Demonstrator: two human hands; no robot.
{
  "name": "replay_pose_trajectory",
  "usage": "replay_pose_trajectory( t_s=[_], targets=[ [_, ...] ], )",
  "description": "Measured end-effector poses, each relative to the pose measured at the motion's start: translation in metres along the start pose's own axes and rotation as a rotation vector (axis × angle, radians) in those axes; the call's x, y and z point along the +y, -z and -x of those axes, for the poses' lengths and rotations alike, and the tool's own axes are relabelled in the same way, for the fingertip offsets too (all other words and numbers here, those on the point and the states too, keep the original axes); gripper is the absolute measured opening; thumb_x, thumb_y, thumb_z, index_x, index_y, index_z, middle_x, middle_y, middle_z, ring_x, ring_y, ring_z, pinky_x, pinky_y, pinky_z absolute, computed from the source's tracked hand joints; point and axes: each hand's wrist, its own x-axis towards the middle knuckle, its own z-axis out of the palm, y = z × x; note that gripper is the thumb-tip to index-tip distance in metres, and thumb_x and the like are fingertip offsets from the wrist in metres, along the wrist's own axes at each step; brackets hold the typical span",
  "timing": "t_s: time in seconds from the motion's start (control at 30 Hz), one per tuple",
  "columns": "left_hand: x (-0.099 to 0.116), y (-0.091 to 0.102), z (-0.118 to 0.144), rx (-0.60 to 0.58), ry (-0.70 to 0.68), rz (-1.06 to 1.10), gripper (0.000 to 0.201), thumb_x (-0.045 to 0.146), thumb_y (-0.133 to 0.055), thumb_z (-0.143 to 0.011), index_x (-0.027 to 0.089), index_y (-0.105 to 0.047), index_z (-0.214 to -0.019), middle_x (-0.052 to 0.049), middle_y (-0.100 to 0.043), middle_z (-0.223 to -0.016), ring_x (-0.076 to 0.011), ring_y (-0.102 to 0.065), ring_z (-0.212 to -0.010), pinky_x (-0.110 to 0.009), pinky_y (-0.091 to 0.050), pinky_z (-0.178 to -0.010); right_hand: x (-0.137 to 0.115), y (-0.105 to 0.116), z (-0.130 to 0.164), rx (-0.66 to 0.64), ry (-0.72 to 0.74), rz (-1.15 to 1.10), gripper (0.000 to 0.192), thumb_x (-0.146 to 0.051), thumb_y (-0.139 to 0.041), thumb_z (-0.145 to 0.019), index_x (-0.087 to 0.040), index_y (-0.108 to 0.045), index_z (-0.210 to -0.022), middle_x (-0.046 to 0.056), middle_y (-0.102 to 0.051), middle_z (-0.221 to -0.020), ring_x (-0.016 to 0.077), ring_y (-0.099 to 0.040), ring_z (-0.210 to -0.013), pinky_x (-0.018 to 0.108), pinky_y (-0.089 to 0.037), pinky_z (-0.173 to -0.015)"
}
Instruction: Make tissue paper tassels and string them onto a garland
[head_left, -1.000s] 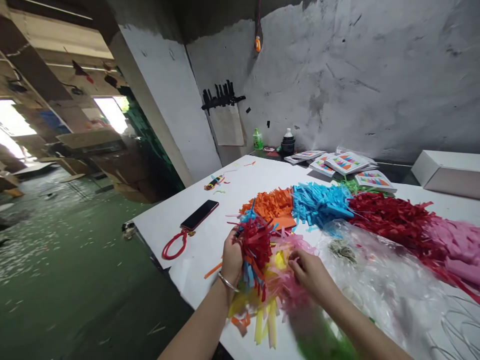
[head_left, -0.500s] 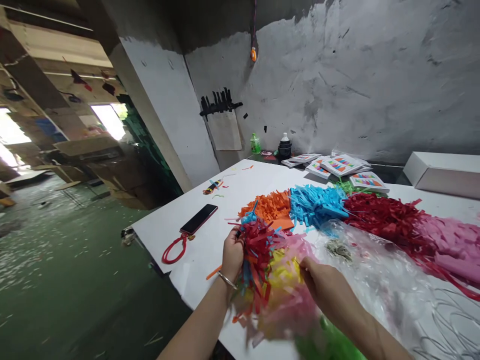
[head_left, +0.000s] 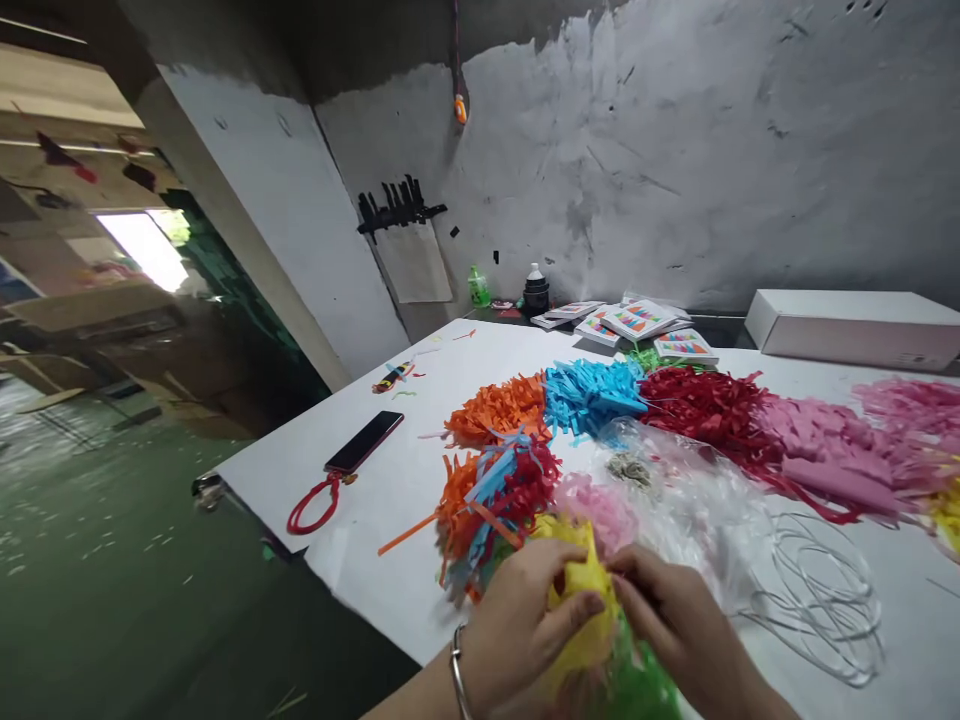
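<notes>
your left hand (head_left: 525, 625), with a metal bangle (head_left: 459, 672) on the wrist, and your right hand (head_left: 679, 625) meet at the near edge of the white table (head_left: 375, 520), and each grip pinches the yellow fringed paper (head_left: 581, 600) between them, fingers curled in on it from either side. green fringe (head_left: 637, 685) lies blurred just under your hands. just beyond the yellow piece sits a pale pink tuft (head_left: 600, 505), and to its left a mixed bunch of red, blue and orange strips (head_left: 491, 500) rests on the table. to the right a crumpled clear plastic bag (head_left: 690, 500) lies beside a loose coil of white wire (head_left: 821, 595). farther back the fringe lies in a row: an orange pile (head_left: 499, 405), a blue pile (head_left: 589, 390), a dark red pile (head_left: 701, 405) and a pink pile (head_left: 825, 440). off to the left a black phone (head_left: 365, 442) lies with a red loop cord (head_left: 311, 508) near it. at the far edge, by the wall, you have a stack of colourful printed cards (head_left: 637, 322), a long white box (head_left: 851, 325), a green bottle (head_left: 477, 288) and a dark jar (head_left: 535, 293).
</notes>
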Motion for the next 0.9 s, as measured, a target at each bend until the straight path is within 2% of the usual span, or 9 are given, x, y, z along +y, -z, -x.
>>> replay_pose_trajectory(
  t_s=[0.1,0.2,0.27,0.37,0.5,0.6,0.7,0.8,0.9],
  targets=[
    [-0.002,-0.013,0.005,0.030,0.071,0.123,0.027,0.041,-0.060,-0.093,0.022,-0.073,-0.107,-0.009,-0.074,-0.103,-0.0255,-0.067,-0.095,-0.031,-0.047,-0.083,0.002,-0.006,0.014,0.041,0.085,-0.007,0.028,-0.040,-0.042,-0.099,-0.024,-0.064,-0.094,-0.001,-0.065,-0.071,0.0137,-0.060,-0.060,0.023,-0.042,-0.060],
    [-0.009,-0.017,0.013,0.115,0.083,0.234,0.024,0.039,-0.062,-0.092,0.023,-0.073,-0.107,-0.008,-0.073,-0.105,-0.0250,-0.066,-0.099,-0.030,-0.048,-0.087,0.003,-0.005,0.027,0.239,-0.016,-0.062,0.029,-0.045,-0.046,-0.099,-0.025,-0.067,-0.097,-0.004,-0.059,-0.060,0.0139,-0.056,-0.054,0.023,-0.043,-0.058],
    [-0.010,-0.020,0.017,0.141,0.063,0.295,0.022,0.039,-0.065,-0.090,0.023,-0.074,-0.103,-0.008,-0.073,-0.101,-0.0246,-0.066,-0.097,-0.030,-0.048,-0.086,0.000,-0.004,0.034,0.325,-0.058,-0.113,0.029,-0.047,-0.050,-0.097,-0.025,-0.068,-0.100,-0.004,-0.058,-0.058,0.0138,-0.057,-0.054,0.023,-0.043,-0.058],
    [-0.003,-0.026,0.021,0.103,-0.003,0.350,0.021,0.040,-0.067,-0.089,0.023,-0.074,-0.100,-0.008,-0.071,-0.100,-0.0244,-0.065,-0.095,-0.032,-0.048,-0.087,-0.009,-0.006,0.039,0.332,-0.048,-0.206,0.029,-0.048,-0.051,-0.097,-0.025,-0.065,-0.109,-0.006,-0.057,-0.058,0.0124,-0.056,-0.053,0.021,-0.043,-0.057],
    [0.011,-0.030,0.020,-0.004,-0.028,0.374,0.027,0.043,-0.064,-0.091,0.023,-0.073,-0.108,-0.010,-0.070,-0.108,-0.0260,-0.063,-0.103,-0.034,-0.046,-0.093,-0.019,-0.007,0.039,0.301,-0.010,-0.196,0.030,-0.048,-0.049,-0.098,-0.025,-0.064,-0.088,-0.003,-0.058,-0.062,0.0129,-0.054,-0.054,0.021,-0.044,-0.055],
    [0.019,-0.031,0.015,-0.030,0.021,0.366,0.032,0.047,-0.058,-0.094,0.024,-0.073,-0.111,-0.010,-0.071,-0.109,-0.0257,-0.063,-0.104,-0.033,-0.044,-0.093,-0.019,-0.005,0.041,0.307,0.036,-0.153,0.027,-0.046,-0.051,-0.097,-0.026,-0.066,-0.089,-0.002,-0.061,-0.066,0.0129,-0.054,-0.055,0.022,-0.047,-0.062],
    [0.024,-0.035,0.010,-0.085,0.074,0.395,0.033,0.048,-0.058,-0.094,0.021,-0.076,-0.091,-0.007,-0.070,-0.086,-0.0209,-0.062,-0.084,-0.029,-0.045,-0.080,-0.012,-0.004,0.046,0.365,0.003,-0.207,0.024,-0.046,-0.052,-0.097,-0.025,-0.065,-0.100,-0.002,-0.061,-0.066,0.0139,-0.056,-0.057,0.023,-0.048,-0.060],
    [0.024,-0.043,0.007,-0.061,0.215,0.638,0.034,0.050,-0.065,-0.089,0.018,-0.075,-0.084,-0.004,-0.067,-0.078,-0.0164,-0.058,-0.072,-0.025,-0.044,-0.070,-0.004,-0.003,0.053,0.447,-0.093,-0.251,0.027,-0.048,-0.055,-0.095,-0.024,-0.061,-0.104,-0.002,-0.060,-0.063,0.0148,-0.060,-0.057,0.021,-0.049,-0.054],
    [0.021,-0.051,0.007,-0.089,0.382,0.937,0.034,0.051,-0.071,-0.085,0.017,-0.074,-0.085,-0.002,-0.065,-0.074,-0.0121,-0.055,-0.064,-0.022,-0.042,-0.062,-0.003,-0.001,0.059,0.354,-0.097,-0.228,0.026,-0.049,-0.055,-0.095,-0.024,-0.060,-0.089,-0.001,-0.060,-0.061,0.0136,-0.059,-0.054,0.020,-0.048,-0.050]
  ],
)
